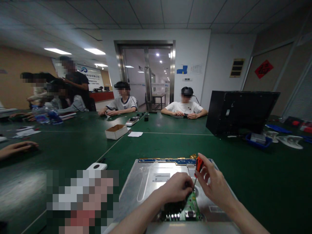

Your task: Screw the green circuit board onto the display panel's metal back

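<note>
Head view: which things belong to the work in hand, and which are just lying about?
Apparently in use:
- orange-handled screwdriver, in the right hand
- green circuit board, near the left hand
- metal panel, beneath the board

Apparently just lying about:
- open cardboard box
- white paper
- large black case
- blue tray

Office workroom with green table (170, 146), glass doors (147, 76)

The left forearm (143, 211) and right forearm (245, 216) are bare as far as they show, slim and narrowing toward the wrists (163, 194); the left hand (177, 187) and right hand (215, 183) are bare too, with slender fingers (206, 161).
</note>
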Available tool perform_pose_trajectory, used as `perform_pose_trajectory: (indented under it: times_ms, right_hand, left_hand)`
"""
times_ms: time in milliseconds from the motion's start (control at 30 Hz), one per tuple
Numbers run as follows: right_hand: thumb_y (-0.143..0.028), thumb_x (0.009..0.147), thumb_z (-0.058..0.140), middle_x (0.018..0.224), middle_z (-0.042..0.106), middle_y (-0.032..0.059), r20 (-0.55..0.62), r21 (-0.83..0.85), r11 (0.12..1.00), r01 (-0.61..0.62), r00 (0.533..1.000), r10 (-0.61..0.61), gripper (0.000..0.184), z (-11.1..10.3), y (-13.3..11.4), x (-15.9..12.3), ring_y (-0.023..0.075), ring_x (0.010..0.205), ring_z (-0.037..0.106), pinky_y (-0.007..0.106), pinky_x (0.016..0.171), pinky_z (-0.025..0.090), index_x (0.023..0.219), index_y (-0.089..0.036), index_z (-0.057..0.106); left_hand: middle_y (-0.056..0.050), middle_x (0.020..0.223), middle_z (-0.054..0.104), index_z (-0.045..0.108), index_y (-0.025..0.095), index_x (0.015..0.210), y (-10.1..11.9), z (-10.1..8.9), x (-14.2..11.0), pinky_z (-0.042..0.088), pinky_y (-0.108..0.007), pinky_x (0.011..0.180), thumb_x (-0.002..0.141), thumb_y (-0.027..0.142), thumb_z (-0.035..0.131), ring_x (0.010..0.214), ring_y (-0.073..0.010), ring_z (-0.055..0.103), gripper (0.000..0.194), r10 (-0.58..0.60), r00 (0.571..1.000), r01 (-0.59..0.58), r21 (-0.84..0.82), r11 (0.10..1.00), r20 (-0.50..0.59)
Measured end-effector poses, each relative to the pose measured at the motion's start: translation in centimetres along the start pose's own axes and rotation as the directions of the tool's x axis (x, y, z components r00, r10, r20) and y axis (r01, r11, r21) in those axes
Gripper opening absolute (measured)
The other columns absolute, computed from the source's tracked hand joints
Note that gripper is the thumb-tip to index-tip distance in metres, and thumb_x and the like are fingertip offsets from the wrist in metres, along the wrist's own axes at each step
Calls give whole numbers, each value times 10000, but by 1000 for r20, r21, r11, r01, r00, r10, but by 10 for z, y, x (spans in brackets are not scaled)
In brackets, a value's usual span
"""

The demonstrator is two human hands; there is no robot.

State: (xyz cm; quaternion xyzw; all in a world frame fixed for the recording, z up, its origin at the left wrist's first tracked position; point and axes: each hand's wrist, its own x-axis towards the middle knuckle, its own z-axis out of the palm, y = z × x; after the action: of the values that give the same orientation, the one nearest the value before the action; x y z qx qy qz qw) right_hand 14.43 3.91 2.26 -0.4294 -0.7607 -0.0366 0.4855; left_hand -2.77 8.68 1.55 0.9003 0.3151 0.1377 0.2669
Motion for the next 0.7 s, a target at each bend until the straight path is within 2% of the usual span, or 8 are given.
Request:
perform_pose_trajectory:
  times_ms: [233,533,700]
  right_hand:
    - [-374,1015,458,610,581,-56,-52,-52,998,37,998,-40,416,0,1,2,113,411,566,194,395,453,1386,-201,383]
    - [-253,998,421,692,631,-15,26,3,1000,4,1000,-4,529,-2,-1,0,123,457,573,219,436,473,1504,-191,279]
    - [-257,997,435,668,615,-24,5,-7,1000,5,1000,-5,472,-1,-1,1,121,439,571,214,413,453,1454,-196,333]
  left_hand:
    - [-45,819,728,752,130,897,1,0,-1,420,-216,633,765,42,618,686,-160,603,207,-10,1000,10,-10,1000,-12]
    - [-30,801,724,755,156,880,2,-1,0,430,-221,645,766,61,606,685,-161,606,210,-4,1000,4,20,1000,0]
    - [-37,798,723,756,145,858,2,-1,0,419,-219,632,764,54,620,688,-162,602,189,3,1000,-2,33,999,-8]
